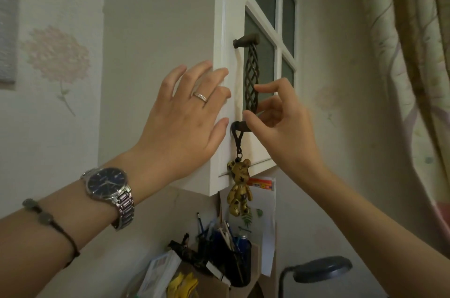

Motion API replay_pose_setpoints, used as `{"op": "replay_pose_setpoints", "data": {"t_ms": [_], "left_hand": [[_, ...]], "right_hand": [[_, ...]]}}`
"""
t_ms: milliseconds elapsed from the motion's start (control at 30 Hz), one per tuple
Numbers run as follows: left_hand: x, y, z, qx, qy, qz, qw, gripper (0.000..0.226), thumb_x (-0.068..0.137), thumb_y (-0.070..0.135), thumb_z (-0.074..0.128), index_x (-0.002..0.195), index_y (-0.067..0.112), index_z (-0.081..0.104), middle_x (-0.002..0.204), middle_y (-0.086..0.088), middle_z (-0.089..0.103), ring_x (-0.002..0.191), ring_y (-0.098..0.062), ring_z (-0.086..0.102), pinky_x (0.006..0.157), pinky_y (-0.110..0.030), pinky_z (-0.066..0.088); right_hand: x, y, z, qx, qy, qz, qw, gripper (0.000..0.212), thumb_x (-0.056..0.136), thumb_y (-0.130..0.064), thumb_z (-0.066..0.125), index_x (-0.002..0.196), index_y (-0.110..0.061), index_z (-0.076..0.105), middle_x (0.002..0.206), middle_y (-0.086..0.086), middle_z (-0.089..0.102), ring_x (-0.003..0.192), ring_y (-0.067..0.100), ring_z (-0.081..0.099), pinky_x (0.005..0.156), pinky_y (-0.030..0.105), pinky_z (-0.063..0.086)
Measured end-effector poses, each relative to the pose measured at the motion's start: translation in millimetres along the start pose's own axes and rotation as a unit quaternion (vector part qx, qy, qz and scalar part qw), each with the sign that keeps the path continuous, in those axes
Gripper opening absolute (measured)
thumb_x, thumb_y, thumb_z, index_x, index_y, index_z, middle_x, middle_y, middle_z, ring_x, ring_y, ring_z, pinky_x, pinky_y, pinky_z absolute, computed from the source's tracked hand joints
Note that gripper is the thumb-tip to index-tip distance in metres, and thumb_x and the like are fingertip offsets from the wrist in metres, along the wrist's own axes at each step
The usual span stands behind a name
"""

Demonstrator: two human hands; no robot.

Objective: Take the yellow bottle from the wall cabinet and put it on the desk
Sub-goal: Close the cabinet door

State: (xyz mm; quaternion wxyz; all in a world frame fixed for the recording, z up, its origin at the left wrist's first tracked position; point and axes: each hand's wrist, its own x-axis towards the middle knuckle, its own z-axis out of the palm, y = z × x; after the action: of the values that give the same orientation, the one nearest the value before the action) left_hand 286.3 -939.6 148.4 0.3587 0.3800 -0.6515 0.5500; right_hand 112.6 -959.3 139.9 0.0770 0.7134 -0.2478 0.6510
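Observation:
The white wall cabinet (219, 17) hangs at the top centre; its glass-paned door (265, 54) looks shut. No yellow bottle shows, and the frosted panes hide the inside. My left hand (187, 115) lies flat with fingers spread against the cabinet's left side, fingertips at the door's edge. My right hand (282, 124) reaches up from the right, thumb and fingers curled around the lower part of the dark twisted metal handle (252, 78).
A gold bear keychain (239, 185) dangles from the handle's lower mount. Below are a pen holder (233, 249) full of pens, papers, a yellow item (182, 284) and a dark desk lamp (321, 269). A patterned curtain (418, 78) hangs at the right.

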Motion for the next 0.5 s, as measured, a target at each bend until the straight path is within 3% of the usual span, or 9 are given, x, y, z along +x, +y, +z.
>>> {"op": "replay_pose_setpoints", "data": {"t_ms": [367,500], "left_hand": [[-2.0,-4.6,4.2,0.010,0.013,0.028,0.999,0.039,0.090,0.036,0.044,0.115,0.008,0.056,0.140,-0.013,0.047,0.134,-0.031,0.034,0.109,-0.047,0.021],[-2.2,-7.7,5.6,-0.004,0.013,0.028,1.000,0.039,0.090,0.036,0.042,0.115,0.009,0.056,0.141,-0.012,0.047,0.135,-0.031,0.034,0.109,-0.048,0.021]], "right_hand": [[-0.2,-4.6,1.5,-0.039,-0.011,-0.006,0.999,0.029,0.087,-0.015,0.067,0.111,-0.017,0.050,0.072,-0.009,0.059,0.073,0.012,0.062,0.067,0.018,0.053],[-0.7,-10.6,-2.4,-0.090,-0.032,-0.001,0.995,0.033,0.089,-0.018,0.066,0.117,-0.017,0.048,0.072,-0.006,0.061,0.068,0.011,0.062,0.066,0.012,0.051]]}}
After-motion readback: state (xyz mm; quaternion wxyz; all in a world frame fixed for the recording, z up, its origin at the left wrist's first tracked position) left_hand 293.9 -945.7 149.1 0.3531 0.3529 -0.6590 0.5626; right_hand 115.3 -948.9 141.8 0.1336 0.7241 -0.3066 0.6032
